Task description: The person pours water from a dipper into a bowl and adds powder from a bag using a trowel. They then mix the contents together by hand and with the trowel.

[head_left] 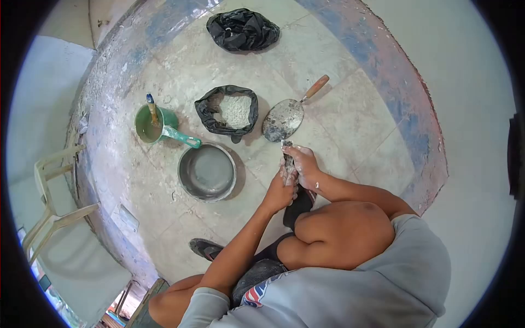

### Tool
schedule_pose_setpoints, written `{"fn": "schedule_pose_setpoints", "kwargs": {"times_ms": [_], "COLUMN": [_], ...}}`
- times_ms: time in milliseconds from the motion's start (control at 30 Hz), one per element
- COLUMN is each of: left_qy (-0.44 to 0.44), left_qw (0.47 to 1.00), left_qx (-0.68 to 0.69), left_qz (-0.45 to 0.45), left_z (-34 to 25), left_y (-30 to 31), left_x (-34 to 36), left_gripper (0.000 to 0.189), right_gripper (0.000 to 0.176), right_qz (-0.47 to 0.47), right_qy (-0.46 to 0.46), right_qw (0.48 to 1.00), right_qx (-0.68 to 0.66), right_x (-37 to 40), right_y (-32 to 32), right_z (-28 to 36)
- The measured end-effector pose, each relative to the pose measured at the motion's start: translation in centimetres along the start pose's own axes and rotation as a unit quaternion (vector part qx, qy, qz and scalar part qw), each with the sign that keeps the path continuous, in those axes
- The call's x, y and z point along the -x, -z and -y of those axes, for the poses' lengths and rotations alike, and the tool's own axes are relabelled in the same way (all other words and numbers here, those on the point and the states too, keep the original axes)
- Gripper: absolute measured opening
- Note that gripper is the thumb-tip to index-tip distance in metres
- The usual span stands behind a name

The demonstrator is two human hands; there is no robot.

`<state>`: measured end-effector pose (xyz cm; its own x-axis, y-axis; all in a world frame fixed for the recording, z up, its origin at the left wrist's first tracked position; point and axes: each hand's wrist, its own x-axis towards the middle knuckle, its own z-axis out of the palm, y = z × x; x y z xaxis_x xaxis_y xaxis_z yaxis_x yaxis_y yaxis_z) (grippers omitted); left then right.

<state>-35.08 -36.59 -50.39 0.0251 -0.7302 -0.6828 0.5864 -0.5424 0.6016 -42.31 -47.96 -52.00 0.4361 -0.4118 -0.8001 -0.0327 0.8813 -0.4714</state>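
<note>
Both my hands meet around a narrow, grey-caked piece [288,158], whose kind I cannot make out. My left hand [281,188] is closed around its lower part, with whitish smears on the fingers. My right hand [304,165] pinches the upper end, also smeared with pale paste. Just beyond them lies a trowel [283,120] with a rounded blade coated in grey residue and a wooden handle. To the left stands a round grey basin [208,172] with smooth grey material inside. Behind it, a black plastic bag [202,112] is rolled open around pale powder [236,111].
A green dipper [170,130] holds a paintbrush [151,106] at the left. Another black bag [243,30] lies crumpled at the far side. A pale plastic chair [71,218] is at the left edge, and a sandal [205,249] shows near my leg. Stained tile floor [350,126] extends around.
</note>
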Motion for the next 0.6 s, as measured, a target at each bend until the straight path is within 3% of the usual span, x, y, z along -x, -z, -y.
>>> {"fn": "schedule_pose_setpoints", "kwargs": {"times_ms": [133,200,333,467,600], "left_qy": [0.013,0.025,0.039,0.080,0.062], "left_qw": [1.000,0.994,0.996,0.996,0.998], "left_qx": [-0.012,-0.110,-0.082,0.034,-0.020], "left_qz": [0.010,-0.006,0.007,-0.001,0.024], "left_z": [0.8,1.4,1.5,0.2,0.4], "left_y": [0.5,0.4,0.0,0.5,0.5], "left_x": [-0.3,-0.5,-0.9,-1.1,-1.2], "left_gripper": [0.013,0.015,0.013,0.008,0.011], "right_gripper": [0.021,0.026,0.030,0.019,0.018], "right_qz": [-0.013,-0.034,-0.074,-0.008,0.001], "right_qy": [0.005,-0.024,-0.058,-0.040,-0.013], "right_qw": [1.000,0.999,0.995,0.990,0.998], "right_qx": [-0.028,-0.030,-0.038,-0.132,-0.061], "right_x": [0.2,0.0,-0.3,-0.4,-0.5], "right_y": [0.3,0.8,1.2,1.6,2.1], "right_z": [-0.9,-1.0,-0.7,-1.0,-1.1]}}
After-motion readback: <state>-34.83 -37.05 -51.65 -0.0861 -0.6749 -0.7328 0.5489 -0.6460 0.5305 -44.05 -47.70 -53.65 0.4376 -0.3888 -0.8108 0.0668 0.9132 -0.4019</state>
